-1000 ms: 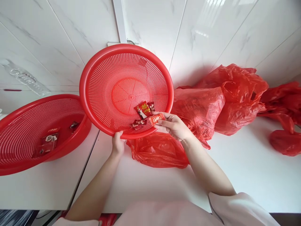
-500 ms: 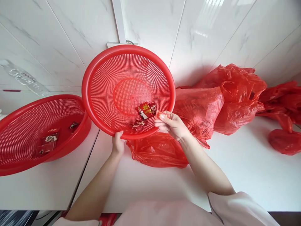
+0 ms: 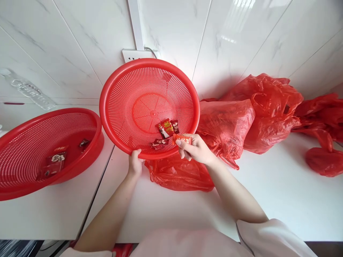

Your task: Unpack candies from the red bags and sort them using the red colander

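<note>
My left hand (image 3: 135,163) grips the near rim of a round red plastic colander (image 3: 120,92), thumb over the edge. The colander is tilted, its open mouth facing me. Between the thumb and fingers of my right hand (image 3: 195,148) is a small orange-red wrapped snack packet (image 3: 183,139), held over the colander's right front rim. Low inside the colander lie a red and gold snack packet (image 3: 165,127) and a few dark red packets (image 3: 160,143). Beneath the rim, a thin red plastic bag (image 3: 179,175) rests on the white table (image 3: 160,210).
At the left a second red colander (image 3: 80,125) leans, holding several snack packets (image 3: 56,159). Behind it lies a clear plastic bottle (image 3: 32,91). Full red plastic bags (image 3: 273,114) stand along the tiled wall at right. A wall socket (image 3: 136,54) sits behind the held colander.
The held colander has shifted slightly down and right, uncovering more of the wall socket. My right hand has turned, so the orange-red packet now shows its printed face.
</note>
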### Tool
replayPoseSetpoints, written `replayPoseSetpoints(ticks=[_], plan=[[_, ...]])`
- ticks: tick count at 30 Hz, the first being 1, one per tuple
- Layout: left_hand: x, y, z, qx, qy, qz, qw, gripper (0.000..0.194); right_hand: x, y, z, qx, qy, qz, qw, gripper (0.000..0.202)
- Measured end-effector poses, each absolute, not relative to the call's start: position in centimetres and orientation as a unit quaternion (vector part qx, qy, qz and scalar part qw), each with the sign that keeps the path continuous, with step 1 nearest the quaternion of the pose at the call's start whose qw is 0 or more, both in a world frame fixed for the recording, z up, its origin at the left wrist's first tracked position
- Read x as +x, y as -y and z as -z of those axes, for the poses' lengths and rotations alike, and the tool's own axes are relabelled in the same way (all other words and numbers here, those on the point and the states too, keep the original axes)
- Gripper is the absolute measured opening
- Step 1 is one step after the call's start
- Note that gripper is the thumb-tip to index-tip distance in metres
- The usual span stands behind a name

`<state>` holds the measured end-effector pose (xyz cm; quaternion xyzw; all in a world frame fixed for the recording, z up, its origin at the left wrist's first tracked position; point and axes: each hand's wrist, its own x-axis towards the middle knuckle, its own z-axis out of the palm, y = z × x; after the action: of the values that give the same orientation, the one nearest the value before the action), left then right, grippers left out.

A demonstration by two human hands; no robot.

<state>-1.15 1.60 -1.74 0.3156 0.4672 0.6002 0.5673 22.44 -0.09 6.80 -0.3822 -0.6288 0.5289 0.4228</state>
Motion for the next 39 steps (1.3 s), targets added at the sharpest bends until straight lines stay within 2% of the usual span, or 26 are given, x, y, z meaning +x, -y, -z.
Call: replayPoseSetpoints(ticks=[4,7,11,15,25,30,34,37,39], plan=[[-1.3,-1.7,2.1,0.318,-0.468,-0.588,0.578,0.028,22.3,0.4,-6.7,-0.384,0.648,-0.521,0.401,0.037],[-1.3,-1.9,2.4,0.325,-0.475,-0.579,0.577,0.028,22.0,0.4,-6.7,-0.362,0.615,-0.568,0.410,0.034],[-1.7,-2.4,3.2,0.323,-0.497,-0.569,0.570,0.031,21.7,0.6,-7.3,-0.317,0.558,-0.656,0.398,0.039],[-2.2,-2.9,4.0,0.324,-0.508,-0.561,0.568,0.034,22.0,1.3,-8.4,-0.283,0.528,-0.685,0.415,0.044],[-2.4,-3.2,4.1,0.315,-0.515,-0.572,0.555,0.034,22.6,2.8,-9.5,-0.320,0.611,-0.586,0.427,0.035],[-2.4,-3.1,4.1,0.317,-0.519,-0.569,0.553,0.033,22.7,3.1,-9.6,-0.330,0.629,-0.573,0.409,0.035],[-2.3,-3.1,4.0,0.313,-0.523,-0.571,0.551,0.033,22.3,3.2,-9.4,-0.324,0.643,-0.528,0.451,0.028],[-2.2,-3.0,3.8,0.313,-0.518,-0.574,0.552,0.033,22.0,3.2,-9.4,-0.269,0.674,-0.476,0.496,0.022],[-2.1,-3.0,3.7,0.312,-0.515,-0.573,0.556,0.032,22.0,3.3,-9.5,-0.201,0.679,-0.503,0.495,0.025]])
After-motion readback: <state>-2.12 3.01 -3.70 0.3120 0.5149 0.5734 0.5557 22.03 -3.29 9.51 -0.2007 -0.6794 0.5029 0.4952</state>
